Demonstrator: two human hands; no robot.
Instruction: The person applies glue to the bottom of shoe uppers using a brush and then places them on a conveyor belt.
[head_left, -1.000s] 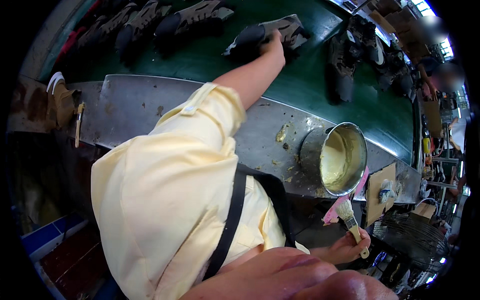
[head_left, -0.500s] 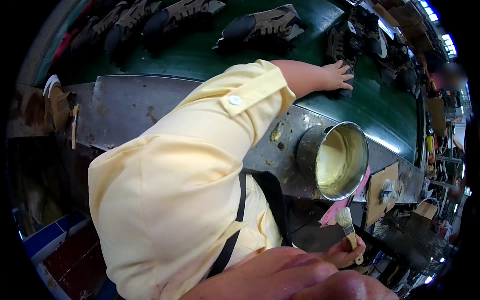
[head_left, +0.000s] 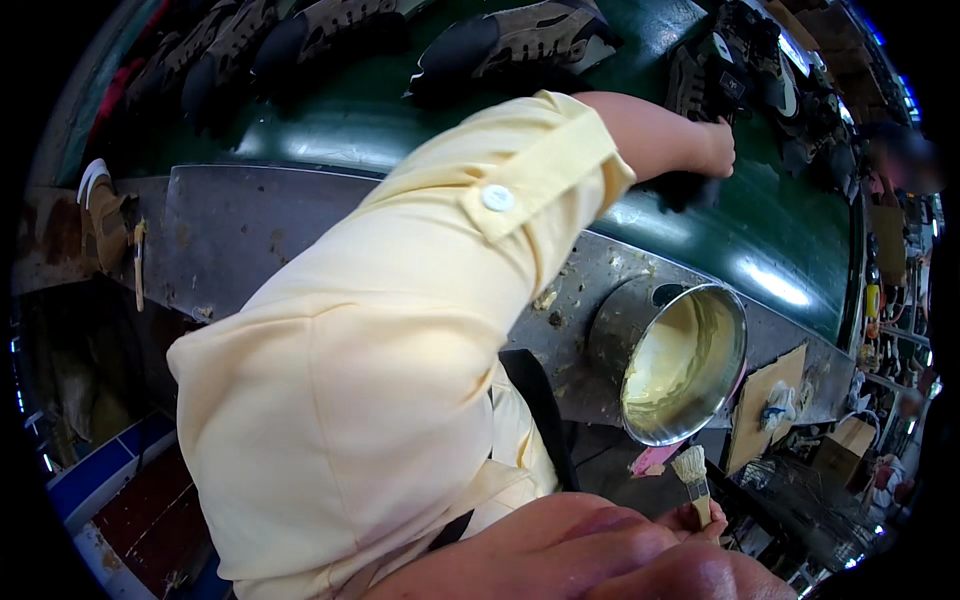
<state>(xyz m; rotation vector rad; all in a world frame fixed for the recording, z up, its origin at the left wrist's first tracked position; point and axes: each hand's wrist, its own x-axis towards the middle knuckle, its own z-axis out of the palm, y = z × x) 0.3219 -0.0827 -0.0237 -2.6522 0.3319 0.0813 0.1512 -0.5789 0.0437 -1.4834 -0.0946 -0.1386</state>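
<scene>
My left arm, in a pale yellow short sleeve, stretches across to the far right. There my left hand (head_left: 714, 150) is closed on a brown and black shoe upper (head_left: 688, 88); its fingers are partly hidden, and a dark toe shows below the wrist. At the lower right my right hand (head_left: 703, 522) grips a paintbrush (head_left: 692, 472) by its handle, pale bristles pointing up. Beyond the brush a tilted metal pot (head_left: 628, 335) rests on the grey metal ledge (head_left: 225, 235), with cream-coloured paste coating its inside.
Several shoe uppers, one of them (head_left: 520, 45) in the middle, lie along the green belt (head_left: 330, 140). A tan shoe piece (head_left: 103, 220) and another brush (head_left: 139, 270) are at the ledge's left end. Cardboard (head_left: 768, 410) leans right of the pot.
My left hand has gone from lying spread on the shoe upper to curling round it, shifting slightly right. My right hand and the brush have dropped slightly lower in view.
</scene>
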